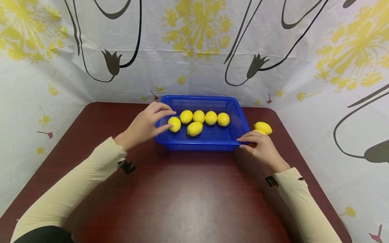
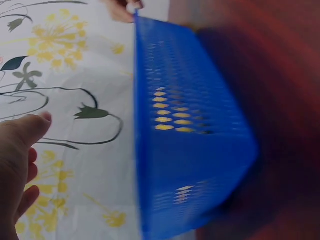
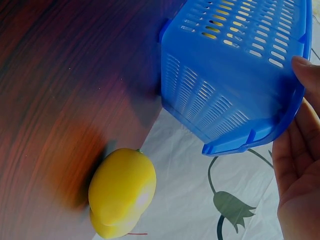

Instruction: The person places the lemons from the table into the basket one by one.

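Observation:
A blue plastic basket (image 1: 200,143) with slotted sides holds several yellow lemons (image 1: 195,129). My left hand (image 1: 148,122) is over the basket's left end, thumb and fingers apart, with the fingertips close to the leftmost lemon (image 1: 175,127). From the left wrist, that hand (image 2: 20,165) shows bent fingers and nothing between them, off to the side of the basket wall (image 2: 195,155). At the near right corner, my right hand (image 1: 265,150) pinches the basket rim; the right wrist view shows its thumb (image 3: 306,75) on one side of the rim and fingers on the other.
Two more lemons (image 1: 263,127) lie on the table to the right of the basket, one partly hidden behind the right hand. The dark red wooden table (image 1: 188,195) ends at a white patterned cloth (image 1: 194,74) hanging behind and along both sides.

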Action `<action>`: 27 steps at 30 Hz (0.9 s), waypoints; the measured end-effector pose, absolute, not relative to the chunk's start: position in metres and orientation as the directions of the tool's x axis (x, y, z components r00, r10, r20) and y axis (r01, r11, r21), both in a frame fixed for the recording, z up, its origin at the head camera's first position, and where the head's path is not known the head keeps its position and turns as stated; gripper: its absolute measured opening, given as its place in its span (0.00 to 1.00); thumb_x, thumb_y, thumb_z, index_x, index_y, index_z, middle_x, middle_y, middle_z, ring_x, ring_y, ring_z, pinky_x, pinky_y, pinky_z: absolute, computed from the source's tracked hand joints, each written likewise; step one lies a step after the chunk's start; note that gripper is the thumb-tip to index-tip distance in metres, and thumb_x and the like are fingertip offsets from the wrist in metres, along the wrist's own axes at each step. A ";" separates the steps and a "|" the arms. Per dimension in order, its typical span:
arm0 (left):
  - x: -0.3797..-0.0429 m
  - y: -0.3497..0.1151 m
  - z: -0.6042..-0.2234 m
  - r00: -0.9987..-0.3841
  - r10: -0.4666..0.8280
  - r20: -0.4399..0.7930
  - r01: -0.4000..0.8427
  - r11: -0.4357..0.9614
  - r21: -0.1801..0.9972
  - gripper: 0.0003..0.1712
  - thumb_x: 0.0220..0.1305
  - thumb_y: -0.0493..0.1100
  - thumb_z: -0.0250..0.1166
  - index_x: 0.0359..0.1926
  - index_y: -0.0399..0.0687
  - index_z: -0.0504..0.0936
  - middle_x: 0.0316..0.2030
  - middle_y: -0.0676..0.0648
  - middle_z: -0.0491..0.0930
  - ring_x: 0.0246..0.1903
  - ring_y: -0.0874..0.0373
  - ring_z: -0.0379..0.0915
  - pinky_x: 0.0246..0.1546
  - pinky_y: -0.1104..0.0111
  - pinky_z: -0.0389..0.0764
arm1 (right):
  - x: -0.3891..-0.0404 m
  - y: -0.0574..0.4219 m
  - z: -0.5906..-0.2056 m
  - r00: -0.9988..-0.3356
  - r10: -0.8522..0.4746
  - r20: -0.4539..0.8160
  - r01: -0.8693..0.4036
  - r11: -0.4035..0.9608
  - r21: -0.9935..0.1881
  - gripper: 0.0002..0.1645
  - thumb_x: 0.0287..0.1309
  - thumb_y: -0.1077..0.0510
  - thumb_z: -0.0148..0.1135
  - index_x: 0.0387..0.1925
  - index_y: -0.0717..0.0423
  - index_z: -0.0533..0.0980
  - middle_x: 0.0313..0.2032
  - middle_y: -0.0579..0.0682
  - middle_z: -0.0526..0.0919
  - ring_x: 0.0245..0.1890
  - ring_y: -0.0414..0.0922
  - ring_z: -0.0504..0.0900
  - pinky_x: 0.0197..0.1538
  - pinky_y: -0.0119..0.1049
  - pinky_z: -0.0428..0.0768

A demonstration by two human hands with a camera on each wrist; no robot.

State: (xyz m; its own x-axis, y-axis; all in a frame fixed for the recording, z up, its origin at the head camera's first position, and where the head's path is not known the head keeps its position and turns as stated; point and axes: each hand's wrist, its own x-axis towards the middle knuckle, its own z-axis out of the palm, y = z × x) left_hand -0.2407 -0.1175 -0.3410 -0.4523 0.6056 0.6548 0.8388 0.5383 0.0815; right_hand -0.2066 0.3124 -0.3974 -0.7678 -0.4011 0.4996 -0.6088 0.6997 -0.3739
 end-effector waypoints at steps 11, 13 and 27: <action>-0.216 -0.136 -0.381 -0.427 0.590 0.686 0.847 0.527 0.074 0.24 0.52 0.44 0.77 0.51 0.44 0.85 0.47 0.45 0.81 0.49 0.52 0.74 0.45 0.62 0.83 | -0.207 0.313 -0.398 -0.768 -0.403 0.497 -0.608 0.703 -0.369 0.17 0.46 0.65 0.77 0.40 0.51 0.88 0.38 0.46 0.88 0.42 0.43 0.82 0.51 0.21 0.73; -0.213 -0.138 -0.385 -0.438 0.585 0.683 0.841 0.535 0.081 0.24 0.51 0.43 0.77 0.50 0.45 0.85 0.47 0.46 0.82 0.49 0.52 0.75 0.45 0.61 0.83 | -0.207 0.313 -0.397 -0.772 -0.401 0.494 -0.605 0.703 -0.374 0.17 0.46 0.65 0.77 0.41 0.51 0.88 0.38 0.46 0.88 0.43 0.43 0.82 0.52 0.21 0.73; -0.210 -0.144 -0.407 -0.451 0.541 0.710 0.837 0.532 0.126 0.17 0.46 0.40 0.80 0.40 0.46 0.89 0.38 0.50 0.85 0.41 0.57 0.79 0.41 0.64 0.83 | -0.207 0.313 -0.395 -0.785 -0.414 0.461 -0.592 0.720 -0.361 0.16 0.48 0.64 0.76 0.41 0.50 0.88 0.39 0.45 0.88 0.43 0.42 0.82 0.49 0.19 0.74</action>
